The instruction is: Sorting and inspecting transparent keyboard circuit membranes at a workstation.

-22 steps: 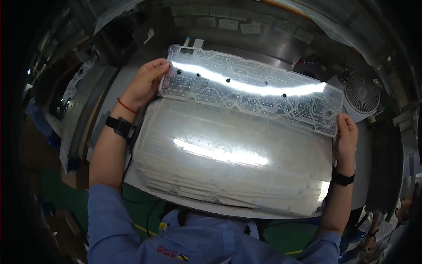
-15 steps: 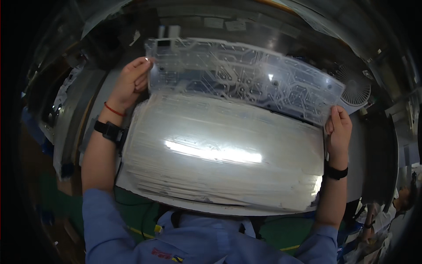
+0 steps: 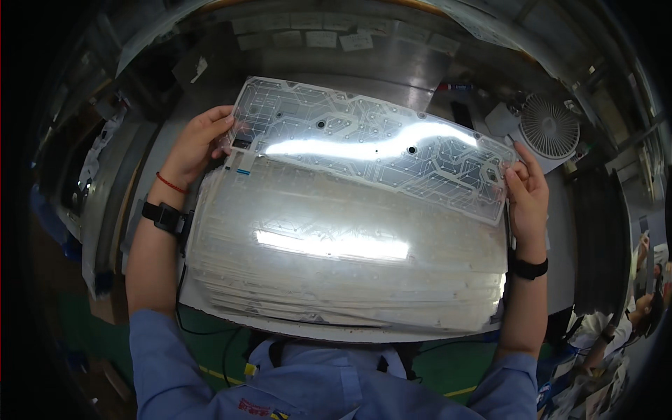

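1. My left hand [image 3: 198,143] and right hand [image 3: 526,192] pinch the clear sheet [image 3: 371,143] by its ends, so it stays flat.
2. It hangs just above the big stack of sheets [image 3: 343,266].

Blue sleeves [image 3: 164,350], black wristbands [image 3: 159,215] (both wrists)
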Demonstrator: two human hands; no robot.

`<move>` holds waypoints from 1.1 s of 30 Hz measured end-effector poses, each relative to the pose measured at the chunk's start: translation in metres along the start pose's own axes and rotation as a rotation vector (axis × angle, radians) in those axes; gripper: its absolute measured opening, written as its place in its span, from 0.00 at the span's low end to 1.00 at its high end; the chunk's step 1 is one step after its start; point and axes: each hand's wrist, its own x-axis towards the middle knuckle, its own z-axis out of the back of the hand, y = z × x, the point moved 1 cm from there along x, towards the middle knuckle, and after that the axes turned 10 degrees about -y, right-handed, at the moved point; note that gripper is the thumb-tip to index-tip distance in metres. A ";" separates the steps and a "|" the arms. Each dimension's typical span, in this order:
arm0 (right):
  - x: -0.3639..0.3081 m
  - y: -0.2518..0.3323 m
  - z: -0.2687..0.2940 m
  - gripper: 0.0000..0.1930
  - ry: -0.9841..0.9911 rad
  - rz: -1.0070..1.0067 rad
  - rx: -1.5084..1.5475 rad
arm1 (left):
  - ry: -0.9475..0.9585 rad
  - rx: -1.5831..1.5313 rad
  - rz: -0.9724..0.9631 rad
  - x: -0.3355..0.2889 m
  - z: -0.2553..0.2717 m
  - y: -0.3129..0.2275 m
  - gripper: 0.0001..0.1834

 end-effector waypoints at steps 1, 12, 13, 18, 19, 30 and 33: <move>0.001 -0.001 0.001 0.26 0.010 -0.004 -0.013 | -0.003 -0.005 0.015 -0.003 -0.004 -0.003 0.19; -0.004 -0.002 0.003 0.12 0.214 -0.252 -0.448 | -0.220 -0.340 -0.020 0.006 0.001 0.003 0.25; -0.004 -0.001 0.002 0.11 0.270 -0.256 -0.474 | -0.229 -0.337 -0.016 0.005 0.001 0.002 0.26; -0.009 0.007 -0.003 0.06 0.267 -0.214 -0.483 | -0.128 -0.262 0.026 0.002 0.006 0.001 0.26; -0.009 0.006 -0.002 0.06 0.246 -0.154 -0.469 | -0.078 -0.239 0.048 0.000 0.005 -0.001 0.26; -0.007 0.001 0.000 0.07 0.114 -0.097 -0.354 | 0.071 -0.047 -0.019 -0.015 -0.014 -0.011 0.17; -0.004 -0.001 0.001 0.08 0.119 -0.045 -0.420 | 0.041 -0.073 -0.030 -0.007 -0.002 0.000 0.13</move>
